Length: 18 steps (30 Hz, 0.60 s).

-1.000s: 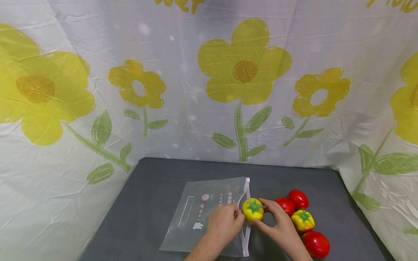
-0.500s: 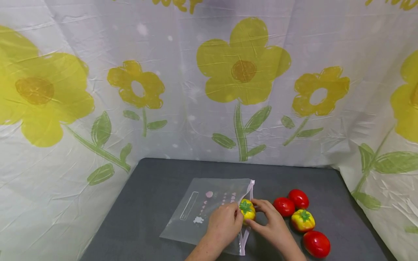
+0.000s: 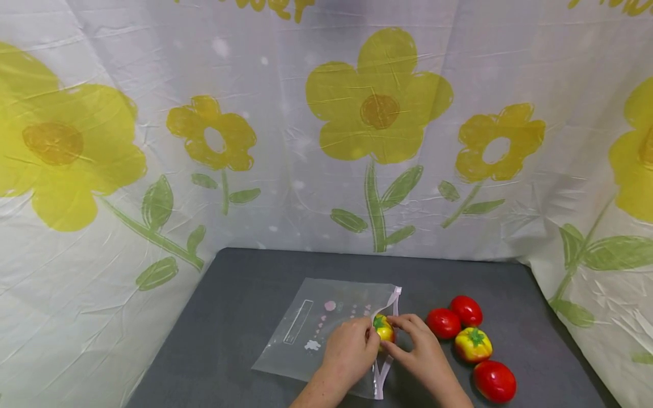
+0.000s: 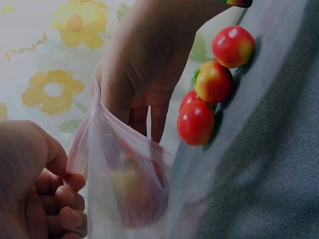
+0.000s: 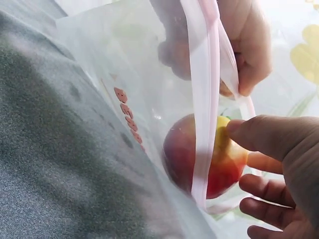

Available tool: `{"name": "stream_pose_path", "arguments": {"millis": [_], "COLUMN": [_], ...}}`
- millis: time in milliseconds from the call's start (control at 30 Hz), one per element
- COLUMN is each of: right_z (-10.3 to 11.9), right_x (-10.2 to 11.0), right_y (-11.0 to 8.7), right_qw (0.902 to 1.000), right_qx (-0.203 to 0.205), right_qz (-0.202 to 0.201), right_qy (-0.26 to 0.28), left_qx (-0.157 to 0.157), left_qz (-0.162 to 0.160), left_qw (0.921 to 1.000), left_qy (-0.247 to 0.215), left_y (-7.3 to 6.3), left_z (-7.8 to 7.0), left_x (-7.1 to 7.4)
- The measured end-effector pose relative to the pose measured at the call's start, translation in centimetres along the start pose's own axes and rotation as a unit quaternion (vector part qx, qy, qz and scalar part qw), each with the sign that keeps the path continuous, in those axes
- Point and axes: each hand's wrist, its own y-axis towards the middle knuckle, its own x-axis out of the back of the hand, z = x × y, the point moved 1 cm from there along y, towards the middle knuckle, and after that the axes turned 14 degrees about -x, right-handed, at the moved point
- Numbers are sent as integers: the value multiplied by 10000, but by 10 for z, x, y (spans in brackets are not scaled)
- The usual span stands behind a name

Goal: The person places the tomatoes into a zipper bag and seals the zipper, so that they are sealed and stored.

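A clear zip bag (image 3: 280, 354) with pink and white prints lies flat, its pale slider-zip mouth (image 5: 205, 99) facing right and gaping. My left hand (image 3: 349, 348) pinches the upper edge of that mouth between thumb and fingers, lifting it. In my right hand (image 3: 423, 351), thumb and fingertips hold a yellow-and-red toy bell pepper (image 3: 385, 333) with a green leafy top. The pepper sits partly inside the mouth; in the right wrist view its left half shows through the plastic. From the left wrist view, the pepper (image 4: 134, 191) appears blurred behind the bag's film.
To the right of my right hand lie three red tomato-like pieces, one at the front (image 3: 495, 382), and another yellow pepper (image 3: 473, 344). They rest on the dark grey table (image 3: 245, 294). A white flower-printed cloth (image 3: 285, 198) hangs behind and at both sides.
My right hand has moved left with the toy pepper, which has gone from just outside the bag's mouth to partly inside it. The bag has shifted slightly; my left hand keeps its pinch.
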Motion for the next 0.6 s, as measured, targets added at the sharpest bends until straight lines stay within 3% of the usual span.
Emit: {"name": "stream_pose_path", "arguments": {"millis": [200, 433, 600], "right_z": [-1, -4, -9], "right_x": [3, 16, 27], "right_y": [-1, -7, -11], "right_qw": [9998, 9977, 9971], "right_qx": [-170, -663, -737], "right_qz": [31, 91, 28], "right_qy": [-29, -111, -168], "left_qx": [76, 35, 81], "left_qz": [15, -116, -117], "left_qw": [10000, 9998, 9998], "left_qy": [7, 173, 160], "left_y": [0, 0, 0], "left_z": [0, 2, 3], "left_x": [1, 0, 0]}}
